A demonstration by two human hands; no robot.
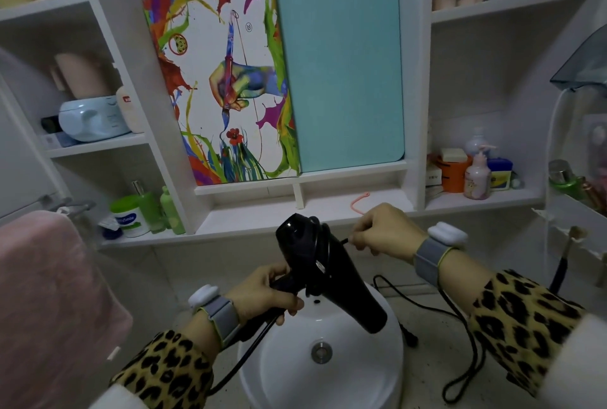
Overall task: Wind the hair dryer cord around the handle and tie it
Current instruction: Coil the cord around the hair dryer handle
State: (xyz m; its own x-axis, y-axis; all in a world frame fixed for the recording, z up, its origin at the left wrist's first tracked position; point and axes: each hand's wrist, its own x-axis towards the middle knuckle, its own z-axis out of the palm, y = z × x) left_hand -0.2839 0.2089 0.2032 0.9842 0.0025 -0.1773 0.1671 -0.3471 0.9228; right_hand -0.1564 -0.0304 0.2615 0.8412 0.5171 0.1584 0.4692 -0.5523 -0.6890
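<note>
1. The hair dryer [331, 277], black, is held in the air above the white sink [361, 385], body tilted, nozzle end pointing down and to the right toward the basin.
2. The left hand [262, 293] is closed around the dryer's handle, fingers wrapped under it; the handle points left and down from the body.
3. The cord [460, 320], black, leaves the base of the handle below the left hand and runs down past the left sleeve [164, 372], leopard print.
4. The right hand [384, 234] is up beside the rear of the dryer, thumb and fingertips pinched shut on a short stretch of cord that meets the dryer body.
5. At least one turn of cord lies around the dryer near where handle and body join; I cannot count the turns.
6. More cord hangs in a long slack loop below the right forearm, over the speckled worktop [427, 359] to the right of the sink.
7. A dark plug-like end lies on the worktop just beside the sink rim.
8. Both wrists carry a grey strap with a white device on top.
9. Behind: a white shelf unit with a colourful painted panel [223, 80] and a teal panel [341, 70] side by side; bottles and jars in the side compartments.
10. A pink towel [49, 303] hangs at the far left.
</note>
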